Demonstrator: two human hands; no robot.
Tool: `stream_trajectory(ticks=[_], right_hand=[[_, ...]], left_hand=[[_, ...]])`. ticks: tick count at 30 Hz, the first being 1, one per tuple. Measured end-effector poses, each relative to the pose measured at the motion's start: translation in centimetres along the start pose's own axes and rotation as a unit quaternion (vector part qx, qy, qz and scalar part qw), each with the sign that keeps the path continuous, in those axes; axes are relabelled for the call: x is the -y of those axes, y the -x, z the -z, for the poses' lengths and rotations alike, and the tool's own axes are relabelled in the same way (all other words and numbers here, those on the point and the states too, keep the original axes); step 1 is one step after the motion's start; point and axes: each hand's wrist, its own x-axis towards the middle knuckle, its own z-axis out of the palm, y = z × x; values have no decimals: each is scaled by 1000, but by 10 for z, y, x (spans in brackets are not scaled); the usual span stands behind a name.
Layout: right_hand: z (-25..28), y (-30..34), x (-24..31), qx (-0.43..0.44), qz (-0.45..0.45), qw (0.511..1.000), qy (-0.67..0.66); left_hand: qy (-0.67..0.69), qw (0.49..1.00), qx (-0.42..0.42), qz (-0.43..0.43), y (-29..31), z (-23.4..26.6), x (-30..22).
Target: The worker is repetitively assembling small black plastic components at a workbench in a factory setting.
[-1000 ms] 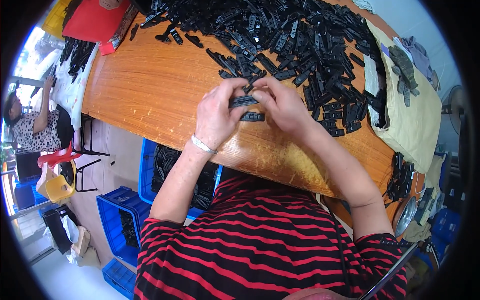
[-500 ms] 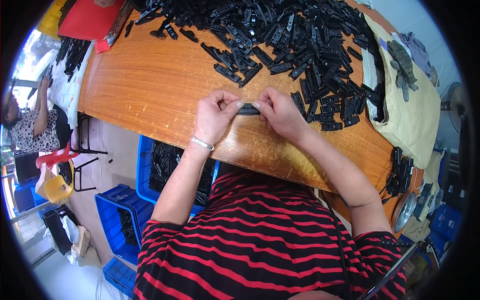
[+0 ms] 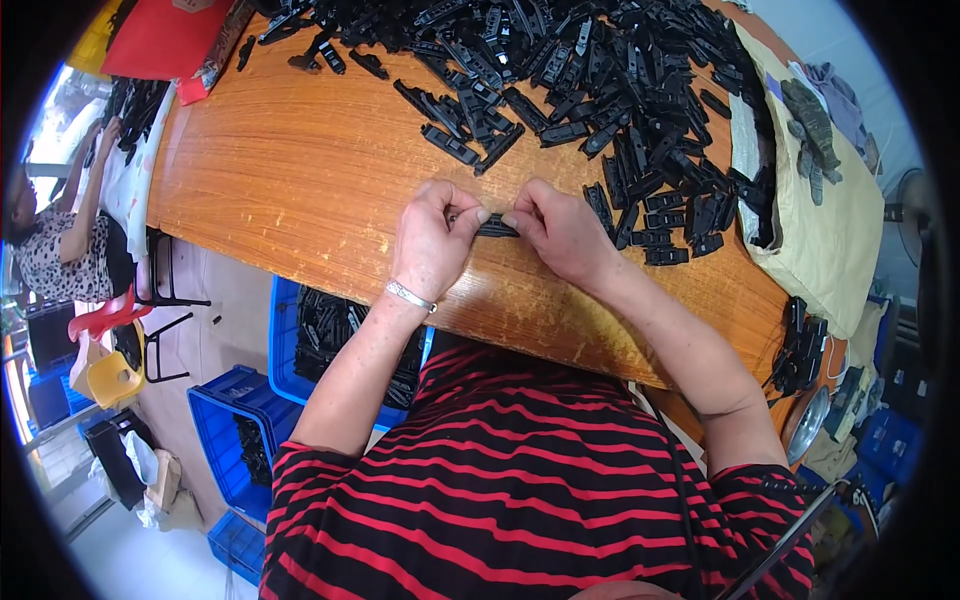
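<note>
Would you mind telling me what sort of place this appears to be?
Probably a workshop: a large heap of small black parts lies on a wooden table, and blue crates beside it hold more black pieces.

No text, number or sign is legible: the pale printed mark (image 3: pixel 192 4) on the red bag (image 3: pixel 160 45) at the upper left is partly cut off, and the light patches on the blue bins (image 3: pixel 886 442) at the far right are too small to resolve.

The bench (image 3: pixel 290 170) is showing glossy, scuffed wood grain, the held black part (image 3: pixel 496 228) is looking like plastic, and the striped shirt (image 3: pixel 510 470) like matt cloth.
</note>
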Motion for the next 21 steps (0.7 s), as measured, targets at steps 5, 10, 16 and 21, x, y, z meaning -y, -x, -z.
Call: stream_trajectory(ticks=[5, 10, 16, 21], right_hand=[[10, -5, 8, 33, -21, 999, 36], [14, -11, 13, 73, -56, 990, 107], [13, -13, 10, 31, -20, 995, 93], [36, 19, 1, 6, -26, 995, 94]], left_hand=[[-52, 997, -7, -62, 3, 2, -1], [-104, 992, 10, -72, -1, 2, -7], [-108, 989, 20, -103, -4, 9, 5], [-115, 991, 66, -21, 22, 73, 15]])
